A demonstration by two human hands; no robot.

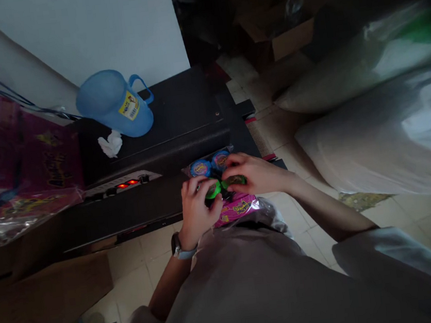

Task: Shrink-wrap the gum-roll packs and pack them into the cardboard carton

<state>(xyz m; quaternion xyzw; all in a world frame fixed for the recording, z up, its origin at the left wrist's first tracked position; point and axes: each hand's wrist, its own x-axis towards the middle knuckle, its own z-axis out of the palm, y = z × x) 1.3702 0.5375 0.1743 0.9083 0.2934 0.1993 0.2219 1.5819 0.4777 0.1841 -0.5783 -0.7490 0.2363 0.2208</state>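
My left hand [200, 210], with a watch on its wrist, is closed round a green round item [213, 189]. My right hand [250, 173] grips a second green item [235, 180] just beside it. Both hands are above a pink printed pack [238, 208] in clear plastic, close against my body. Beyond the fingers sit a blue round item [201, 168] and another blue round item [220, 159], side by side at the black machine's edge. My fingers partly cover the green items and the pack.
A blue mug [115, 105] and a crumpled white tissue [111, 144] stand on the black machine [181, 105], which has red-lit switches [128, 184]. Pink plastic-wrapped packs [23, 152] are at left. Large pale sacks [383, 132] lie at right, with a cardboard box [293, 40] behind.
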